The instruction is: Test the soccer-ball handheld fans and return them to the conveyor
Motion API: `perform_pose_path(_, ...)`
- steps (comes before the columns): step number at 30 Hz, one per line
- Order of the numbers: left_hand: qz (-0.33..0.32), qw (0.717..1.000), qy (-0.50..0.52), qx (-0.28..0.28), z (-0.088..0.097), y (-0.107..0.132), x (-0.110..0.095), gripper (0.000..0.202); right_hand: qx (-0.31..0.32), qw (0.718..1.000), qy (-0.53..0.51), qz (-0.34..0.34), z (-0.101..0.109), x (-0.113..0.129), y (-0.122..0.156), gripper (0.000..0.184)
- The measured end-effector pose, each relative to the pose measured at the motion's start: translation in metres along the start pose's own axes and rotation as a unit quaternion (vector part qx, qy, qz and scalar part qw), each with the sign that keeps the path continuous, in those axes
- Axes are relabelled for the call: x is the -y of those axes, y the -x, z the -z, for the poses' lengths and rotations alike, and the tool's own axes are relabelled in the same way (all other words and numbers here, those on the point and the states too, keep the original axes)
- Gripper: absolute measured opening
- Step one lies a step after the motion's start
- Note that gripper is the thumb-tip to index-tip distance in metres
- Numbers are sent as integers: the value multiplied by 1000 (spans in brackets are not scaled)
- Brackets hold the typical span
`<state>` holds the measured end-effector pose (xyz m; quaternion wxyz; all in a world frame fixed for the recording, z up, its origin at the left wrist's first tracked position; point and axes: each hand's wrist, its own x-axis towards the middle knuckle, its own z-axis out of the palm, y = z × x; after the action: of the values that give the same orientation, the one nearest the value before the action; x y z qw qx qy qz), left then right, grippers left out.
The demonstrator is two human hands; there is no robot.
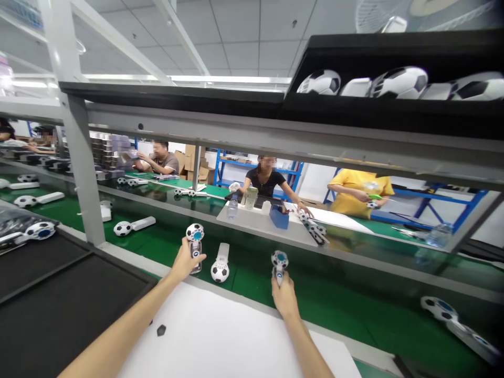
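My left hand (184, 261) is closed round the handle of a soccer-ball handheld device (195, 233), its round black-and-white head upright with a blue centre. Fingers of my right hand (285, 297) grip a second device of the same kind (280, 259) by its lower part, head pointing away from me. Both are held over the green conveyor belt (252, 294). Between my hands a white device (221, 265) lies on the belt, ball end toward me. A white sheet (212, 336) covers the surface below my forearms, with a small dark pentagon piece (161, 330) on it.
More devices lie along the belt to the left (134, 226) and right (459, 325). Black trays (59, 294) stand at left. An overhead shelf (197, 100) carries a black tray of devices (399, 84). Across the belt sit co-workers (265, 181), near a blue bin (279, 216) and bottle (232, 207).
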<state>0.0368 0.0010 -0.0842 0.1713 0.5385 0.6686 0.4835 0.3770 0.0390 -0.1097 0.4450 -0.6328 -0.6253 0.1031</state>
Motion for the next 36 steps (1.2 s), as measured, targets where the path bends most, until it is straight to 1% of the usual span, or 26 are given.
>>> perform_pose_path(3, 0, 998, -69, 8, -5, 2, 9, 56, -1, 998, 61, 27, 4, 7, 2, 36)
perform_pose_path(5, 2, 994, -108, 15, -7, 1, 13, 53, -1, 995, 86, 54, 8, 21, 5, 45)
perform_pose_path(7, 5, 990, -140, 23, -8, 0, 16, 48, 20, 991, 92, 90, 11, 40, 11, 49)
perform_pose_path(10, 5, 983, -178, 35, -11, -2, 18, 42, 101, 980, 72, 158, 5, 71, 29, 49)
perform_pose_path(12, -3, 980, -194, 44, -14, -4, 18, 42, 169, 963, 56, 205, -2, 88, 45, 53)
perform_pose_path(14, -16, 978, -201, 53, -17, -4, 18, 43, 226, 943, 50, 238, -10, 97, 59, 57)
perform_pose_path(16, -30, 976, -204, 63, -18, -4, 18, 42, 255, 933, 54, 249, -16, 101, 68, 54)
perform_pose_path(18, -40, 975, -205, 71, -19, -3, 18, 42, 254, 934, 63, 243, -19, 100, 70, 51)
perform_pose_path(22, -60, 974, -201, 79, -21, 1, 14, 41, 230, 944, 79, 221, -25, 95, 60, 53)
perform_pose_path(25, -79, 973, -201, 81, -21, 2, 8, 38, 224, 949, 73, 210, -29, 92, 54, 43)
perform_pose_path(27, -95, 971, -203, 78, -18, 2, -1, 35, 222, 951, 63, 206, -27, 91, 50, 36)
perform_pose_path(29, -114, 970, -206, 66, -10, 1, -14, 32, 221, 953, 49, 200, -20, 92, 42, 34)
perform_pose_path(32, -145, 966, -211, 30, 9, -1, -39, 31, 202, 964, 26, 169, 3, 97, 21, 33)
perform_pose_path(34, -153, 964, -219, -3, 22, -4, -54, 32, 170, 977, 16, 124, 21, 100, 4, 36)
perform_pose_path(36, -137, 961, -235, -40, 33, -12, -62, 33, 139, 988, 12, 65, 37, 99, -11, 44)
